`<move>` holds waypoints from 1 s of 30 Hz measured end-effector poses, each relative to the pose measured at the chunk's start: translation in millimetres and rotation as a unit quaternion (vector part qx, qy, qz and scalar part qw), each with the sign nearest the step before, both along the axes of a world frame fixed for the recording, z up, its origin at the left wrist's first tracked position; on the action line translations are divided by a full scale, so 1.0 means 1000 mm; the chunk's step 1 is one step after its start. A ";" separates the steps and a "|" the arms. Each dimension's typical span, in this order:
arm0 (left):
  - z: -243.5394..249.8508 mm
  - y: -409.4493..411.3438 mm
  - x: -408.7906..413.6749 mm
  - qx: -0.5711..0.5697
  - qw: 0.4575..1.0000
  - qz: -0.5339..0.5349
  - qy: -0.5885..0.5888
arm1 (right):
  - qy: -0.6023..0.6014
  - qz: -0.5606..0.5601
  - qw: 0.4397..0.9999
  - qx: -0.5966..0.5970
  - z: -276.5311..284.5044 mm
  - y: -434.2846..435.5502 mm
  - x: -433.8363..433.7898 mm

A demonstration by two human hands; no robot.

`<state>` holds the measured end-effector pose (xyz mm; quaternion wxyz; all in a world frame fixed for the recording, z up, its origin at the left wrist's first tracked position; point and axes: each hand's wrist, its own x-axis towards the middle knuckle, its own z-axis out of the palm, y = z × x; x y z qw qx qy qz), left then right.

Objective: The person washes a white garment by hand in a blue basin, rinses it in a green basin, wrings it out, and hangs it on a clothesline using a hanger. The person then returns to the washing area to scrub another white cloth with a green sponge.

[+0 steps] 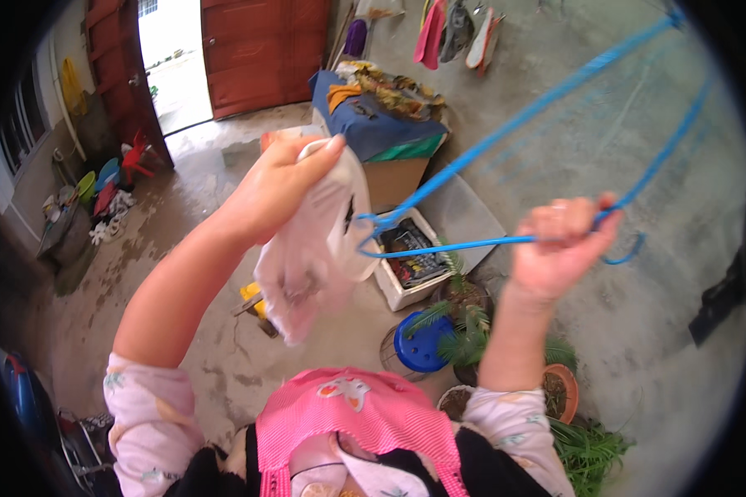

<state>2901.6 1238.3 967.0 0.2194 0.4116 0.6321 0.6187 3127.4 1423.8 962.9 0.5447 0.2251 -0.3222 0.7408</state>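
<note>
My left hand (pixel 298 171) pinches the top of a white plastic bag (pixel 323 261), which hangs down below it with something blurred showing inside. My right hand (pixel 559 239) grips a blue cord (pixel 460 245). From that fist the cord runs left to a bend beside the bag. Another length of it slants up to a fixing at the upper right of the wall. A short loose end curls below my right hand. Whether the cord touches the bag, I cannot tell.
A white foam box (pixel 404 298) with dark packages stands below the bag, near a blue round stool (pixel 423 341) and potted plants (pixel 466 310). Behind are a cloth-covered stack (pixel 373 130), red metal doors (pixel 267 56) and hanging cloths (pixel 432 34). A motorcycle (pixel 37 410) is at lower left.
</note>
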 end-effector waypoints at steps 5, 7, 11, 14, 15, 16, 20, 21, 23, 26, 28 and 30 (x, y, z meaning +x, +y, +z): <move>0.001 -0.088 0.004 0.030 0.997 0.037 -0.062 | -0.228 0.034 0.973 0.023 -0.072 -0.118 -0.090; 0.001 -0.108 0.001 0.084 0.983 0.092 -0.134 | -0.340 0.041 0.930 0.133 -0.118 -0.136 -0.088; -0.026 -0.166 -0.027 0.092 0.961 0.165 -0.202 | -0.432 0.175 0.851 0.241 -0.143 -0.160 -0.078; -0.032 -0.195 -0.016 0.101 0.945 0.206 -0.232 | -0.354 -0.036 0.842 0.405 -0.143 -0.166 -0.091; -0.037 -0.207 -0.017 0.108 0.948 0.199 -0.222 | -0.378 0.091 0.858 0.335 -0.152 -0.181 -0.096; -0.039 -0.213 -0.018 0.120 0.951 0.191 -0.214 | -0.397 0.214 0.853 0.263 -0.159 -0.196 -0.098; -0.035 -0.245 -0.020 0.099 0.965 0.165 -0.178 | -0.450 0.359 0.799 0.172 -0.190 -0.231 -0.097; -0.036 -0.250 -0.022 0.072 0.967 0.159 -0.186 | -0.453 0.349 0.805 0.162 -0.198 -0.234 -0.089; -0.044 -0.272 -0.027 0.055 0.966 0.136 -0.215 | -0.430 0.345 0.825 0.122 -0.158 -0.245 -0.088; -0.060 -0.318 -0.023 0.022 0.969 0.163 -0.186 | -0.415 0.350 0.824 0.164 -0.129 -0.245 -0.090; -0.084 -0.340 -0.030 0.013 0.973 0.145 -0.177 | -0.434 0.348 0.805 0.204 -0.118 -0.241 -0.092; -0.098 -0.350 -0.021 -0.029 0.970 0.169 -0.170 | -0.464 0.323 0.794 0.224 -0.105 -0.248 -0.097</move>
